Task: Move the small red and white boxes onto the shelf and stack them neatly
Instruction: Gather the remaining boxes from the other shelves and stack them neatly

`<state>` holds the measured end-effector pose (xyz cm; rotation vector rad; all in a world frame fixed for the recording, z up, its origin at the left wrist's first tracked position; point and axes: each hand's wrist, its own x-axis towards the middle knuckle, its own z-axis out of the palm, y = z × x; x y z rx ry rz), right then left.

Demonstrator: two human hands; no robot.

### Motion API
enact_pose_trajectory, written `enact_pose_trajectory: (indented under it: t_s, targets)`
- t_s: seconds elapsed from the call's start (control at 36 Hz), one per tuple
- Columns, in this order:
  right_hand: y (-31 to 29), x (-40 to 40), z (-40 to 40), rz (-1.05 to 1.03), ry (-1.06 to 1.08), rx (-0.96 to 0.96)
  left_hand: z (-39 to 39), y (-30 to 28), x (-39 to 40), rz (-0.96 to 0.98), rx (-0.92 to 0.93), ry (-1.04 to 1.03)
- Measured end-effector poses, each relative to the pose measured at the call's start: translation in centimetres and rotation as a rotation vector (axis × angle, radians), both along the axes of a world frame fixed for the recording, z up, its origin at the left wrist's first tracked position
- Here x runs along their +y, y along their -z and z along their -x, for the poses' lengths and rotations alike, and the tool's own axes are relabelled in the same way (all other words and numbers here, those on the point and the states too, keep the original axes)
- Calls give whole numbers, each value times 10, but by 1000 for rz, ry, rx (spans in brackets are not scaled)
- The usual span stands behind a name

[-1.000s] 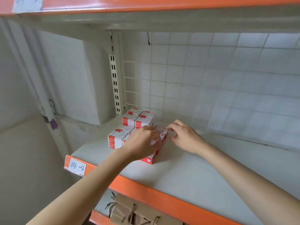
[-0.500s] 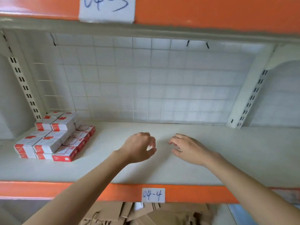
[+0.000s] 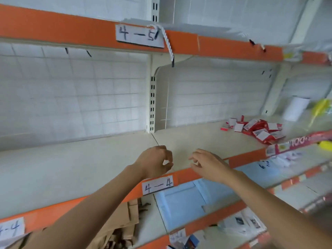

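Since half a second ago the view has swung to the right: the neat stack of boxes at the left end of the shelf has gone out of sight, and a loose heap of small red and white boxes [image 3: 255, 129] has come into view at the far right. Both hands have stayed low over the shelf [image 3: 71, 168], side by side, holding nothing.

The left hand [image 3: 155, 162] hangs above the shelf near its front edge, its fingers loosely curled with the thumb tip close to the forefinger and nothing between them. The right hand [image 3: 209, 165] is just beside it, apart from it, with the fingers relaxed and slightly spread, reaching past the orange front edge [image 3: 246, 157].

The heap of boxes lies jumbled on the same shelf level, well to the right of both hands, the boxes tilted and overlapping. Behind it stands a white roll [image 3: 294, 108], blurred, beside something yellow [image 3: 320, 106].

A paper label reading "4-4" [image 3: 157, 185] is fixed to the orange edge below the hands, and one reading "4-5" [image 3: 138, 35] on the shelf above. On the lower shelf lie brown cardboard [image 3: 124, 218] and a pale blue sheet [image 3: 181, 202].
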<state>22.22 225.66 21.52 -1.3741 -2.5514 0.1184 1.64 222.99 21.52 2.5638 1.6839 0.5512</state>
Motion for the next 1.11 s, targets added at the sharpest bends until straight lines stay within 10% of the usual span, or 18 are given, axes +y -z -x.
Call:
enact_pose_trajectory:
  t_s: [1.11]
  targets:
    - [2,320,-253,12,188,-63,-259,7,268,90,16,-34]
